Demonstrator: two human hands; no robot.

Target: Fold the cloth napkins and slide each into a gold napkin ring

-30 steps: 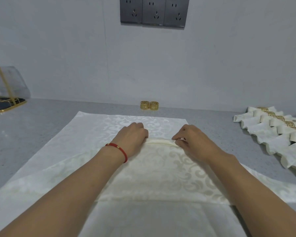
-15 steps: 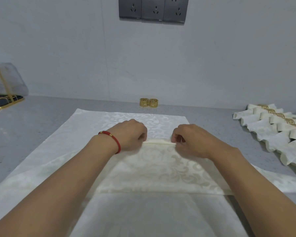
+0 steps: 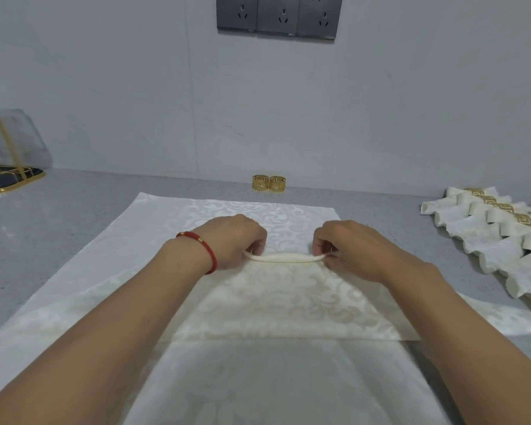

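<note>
A cream damask napkin (image 3: pixel 282 305) lies spread on the grey counter, with a narrow pleat (image 3: pixel 284 257) raised across its middle. My left hand (image 3: pixel 233 240), a red bracelet on its wrist, pinches the pleat's left end. My right hand (image 3: pixel 347 248) pinches the right end. Both hold the fold a little above the cloth. Two gold napkin rings (image 3: pixel 269 183) stand side by side at the wall behind the napkin. Fingertips of both hands are hidden under the knuckles.
A row of several folded napkins in gold rings (image 3: pixel 500 231) lies at the right. A gold-framed stand with a dark tray (image 3: pixel 10 176) sits at the far left. Wall sockets (image 3: pixel 276 15) are above. Another cloth layer (image 3: pixel 258 384) lies nearest me.
Both hands drew back toward me and lifted, pulling the pleat up off the cloth; the gap between them widened slightly.
</note>
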